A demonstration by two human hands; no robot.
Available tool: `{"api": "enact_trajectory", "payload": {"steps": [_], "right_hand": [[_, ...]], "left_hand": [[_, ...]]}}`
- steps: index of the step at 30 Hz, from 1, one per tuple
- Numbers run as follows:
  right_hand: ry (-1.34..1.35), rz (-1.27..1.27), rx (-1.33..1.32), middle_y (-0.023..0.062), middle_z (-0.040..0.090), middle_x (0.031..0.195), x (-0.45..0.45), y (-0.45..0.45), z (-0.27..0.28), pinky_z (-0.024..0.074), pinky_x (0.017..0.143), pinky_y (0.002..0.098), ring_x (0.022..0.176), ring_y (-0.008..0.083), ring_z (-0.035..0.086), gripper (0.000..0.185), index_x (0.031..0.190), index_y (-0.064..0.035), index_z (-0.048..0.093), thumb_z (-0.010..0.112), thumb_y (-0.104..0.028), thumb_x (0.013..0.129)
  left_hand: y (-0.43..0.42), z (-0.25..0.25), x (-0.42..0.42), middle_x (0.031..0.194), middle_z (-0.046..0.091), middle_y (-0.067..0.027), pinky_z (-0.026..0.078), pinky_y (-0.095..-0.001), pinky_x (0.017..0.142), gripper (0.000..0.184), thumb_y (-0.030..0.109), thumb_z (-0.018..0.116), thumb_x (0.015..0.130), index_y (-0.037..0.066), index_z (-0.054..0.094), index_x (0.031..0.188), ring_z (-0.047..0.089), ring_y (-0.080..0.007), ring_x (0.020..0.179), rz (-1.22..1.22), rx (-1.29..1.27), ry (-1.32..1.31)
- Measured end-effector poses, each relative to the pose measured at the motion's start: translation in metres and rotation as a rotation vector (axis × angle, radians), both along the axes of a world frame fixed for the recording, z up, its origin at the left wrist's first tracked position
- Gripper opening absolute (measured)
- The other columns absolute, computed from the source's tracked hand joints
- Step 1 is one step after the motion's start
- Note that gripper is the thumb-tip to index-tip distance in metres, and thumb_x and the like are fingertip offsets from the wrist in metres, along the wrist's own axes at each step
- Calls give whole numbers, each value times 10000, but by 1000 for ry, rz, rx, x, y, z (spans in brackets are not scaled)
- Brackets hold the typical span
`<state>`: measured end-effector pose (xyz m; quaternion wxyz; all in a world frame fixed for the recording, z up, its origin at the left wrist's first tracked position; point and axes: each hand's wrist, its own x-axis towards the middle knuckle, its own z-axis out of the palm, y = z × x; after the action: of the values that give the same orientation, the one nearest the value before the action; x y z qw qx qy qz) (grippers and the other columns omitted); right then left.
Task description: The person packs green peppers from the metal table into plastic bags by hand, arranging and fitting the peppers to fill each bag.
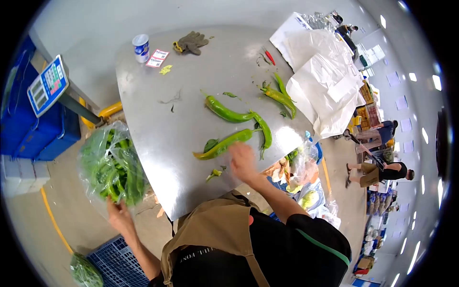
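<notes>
My left hand (120, 216) grips the lower edge of a clear plastic bag (88, 167) beside the table. Long green peppers (112, 165) fill the bag. Over the metal table (167, 129), my right hand (243, 160) is smeared by motion, so its fingers cannot be made out. Just above it lies a long green pepper with a yellowish end (224, 144); whether they touch is unclear. Beyond that are a curved green pepper (224, 111) and a thinner bent pepper (264, 131). Small pepper scraps (213, 175) lie left of my right hand.
A blue-and-white tub (141, 49), labels (157, 58) and a grey glove (191, 43) occupy the far table edge. More peppers (281, 99) lie near white plastic sheeting (325, 86). A scale display (48, 86) stands left; a blue crate (117, 263) sits below. People (382, 173) stand at right.
</notes>
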<state>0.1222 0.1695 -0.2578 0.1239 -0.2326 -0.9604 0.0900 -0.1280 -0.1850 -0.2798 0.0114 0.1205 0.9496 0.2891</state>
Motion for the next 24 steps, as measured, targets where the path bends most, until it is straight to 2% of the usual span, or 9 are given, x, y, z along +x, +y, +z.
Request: {"api": "enact_trajectory", "payload": {"steps": [3,4,7,10,14,16,18,21,24], "right_hand": [[151,-395,312,184,513,1089,10,57,1,398,840,465,1009,368,487,493,1139,-5,496,588,-23,654],[93,-471,260,186,511,1082,19,75,-10,403,833,467,996,365,491,497,1143,-5,495,592,-30,655],[-39,-621,81,194,508,1062,52,122,-43,419,816,471,965,361,501,510,1158,-3,489,603,-55,664],[-79,-638,-52,205,518,1045,81,155,-51,439,805,468,950,374,514,517,1172,-3,478,615,-92,681],[-110,-599,-125,211,546,1038,113,174,-31,461,786,468,942,394,540,516,1164,-13,483,635,-141,688],[-62,-514,-209,208,561,1033,119,183,-35,469,777,464,940,398,554,517,1157,-14,491,643,-156,683],[-7,-391,-296,205,580,1021,127,185,-51,478,768,456,934,399,570,520,1148,-11,504,652,-167,675],[8,-398,-433,171,605,928,130,193,-66,489,735,415,852,352,602,483,1136,-4,518,635,-152,691],[307,-432,-917,140,601,830,146,222,-64,490,681,379,743,281,598,405,1095,17,541,613,-111,717]], "left_hand": [[112,49,41,975,629,-159,500,-363,733,371,65,648,795,21,571,1155,610,-260,794,-446,236,-84],[143,39,56,1010,616,-179,490,-385,761,375,85,667,775,24,575,1133,609,-288,892,-627,343,-106],[233,28,106,1108,555,-171,402,-438,889,491,117,702,711,5,519,1153,524,-342,1036,-970,246,102],[291,1,128,1171,524,-196,384,-448,906,527,124,707,717,-9,497,1181,480,-353,1113,-993,42,156],[327,-25,134,1058,556,-163,377,-464,845,449,86,678,640,3,539,1059,508,-316,1009,-1013,-141,124],[344,-11,133,945,566,-139,389,-458,798,386,63,663,616,43,545,984,514,-309,938,-1037,-193,225],[370,6,126,948,547,-138,393,-448,790,356,30,641,621,52,527,958,508,-314,917,-1019,-191,225],[409,6,100,1115,526,-140,386,-462,853,393,-7,619,626,73,511,995,496,-334,1042,-1024,-93,395],[435,1,85,1197,522,-99,336,-515,948,490,-5,623,624,114,530,1091,467,-327,1147,-1076,-218,368]]}}
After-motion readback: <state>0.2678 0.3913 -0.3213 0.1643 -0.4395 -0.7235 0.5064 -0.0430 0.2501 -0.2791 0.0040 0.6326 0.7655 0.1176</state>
